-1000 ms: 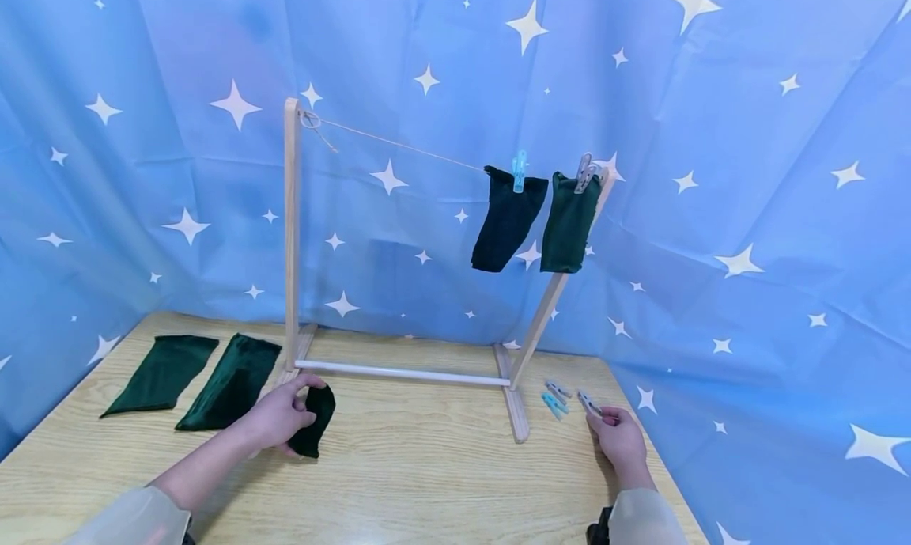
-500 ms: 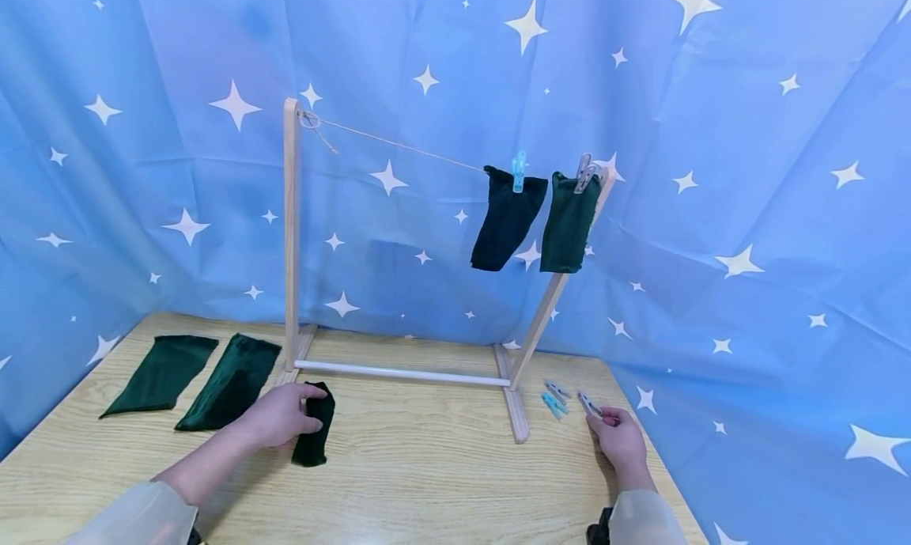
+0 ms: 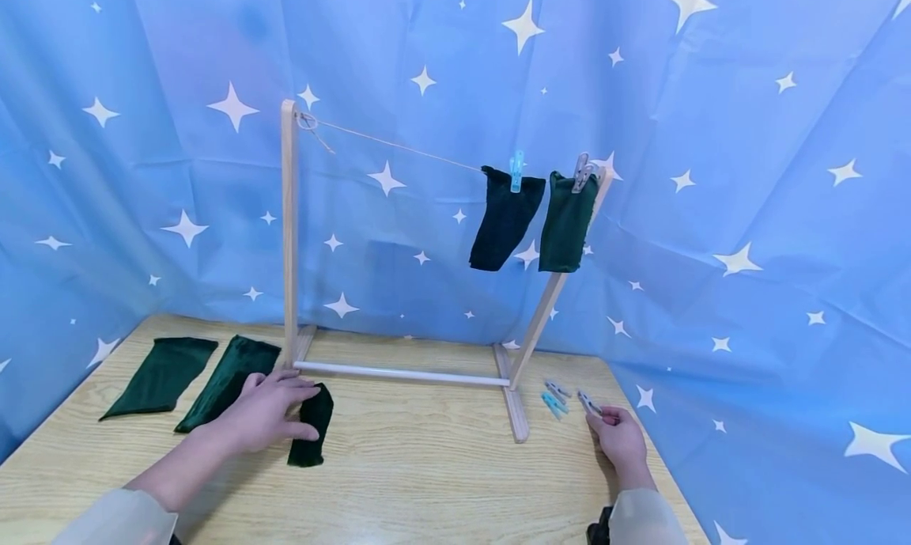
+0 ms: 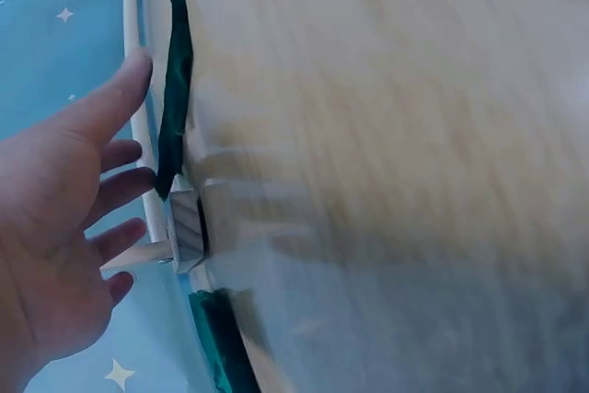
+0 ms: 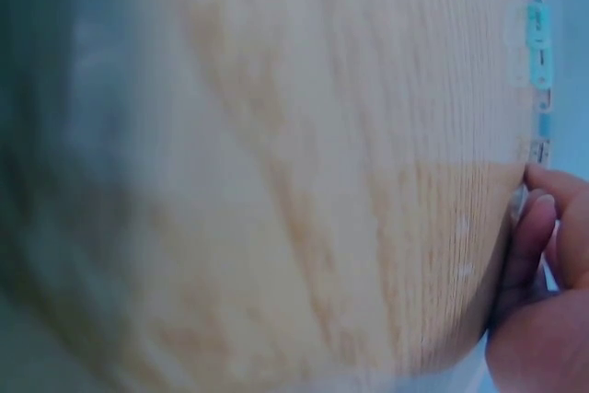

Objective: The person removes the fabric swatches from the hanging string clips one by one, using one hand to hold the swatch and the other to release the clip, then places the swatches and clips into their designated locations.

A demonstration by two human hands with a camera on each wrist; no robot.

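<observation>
My left hand (image 3: 265, 413) is over the left part of the table, fingers spread. Beside its fingertips a small dark green cloth (image 3: 308, 453) lies on the wood, partly covered by the hand in the head view. The left wrist view shows thumb and fingers extended, nothing gripped, next to the same cloth (image 4: 175, 80). Low at the table's right side, my right hand (image 3: 621, 444) pinches a grey clothespin (image 3: 589, 403) between thumb and fingers. Close by lie another grey clothespin (image 3: 558, 388) and a blue one (image 3: 553, 406).
A wooden rack (image 3: 289, 236) stands at the back with a string (image 3: 398, 145) across its top. Two green cloths (image 3: 504, 225) (image 3: 567, 228) hang at its right end by a blue and a grey clothespin. Two more cloths (image 3: 160, 375) (image 3: 231, 379) lie at the left.
My left hand has let go of the small green cloth, which now lies flatter on the table. The fingers have spread and drawn slightly left. My right hand has stayed in place.
</observation>
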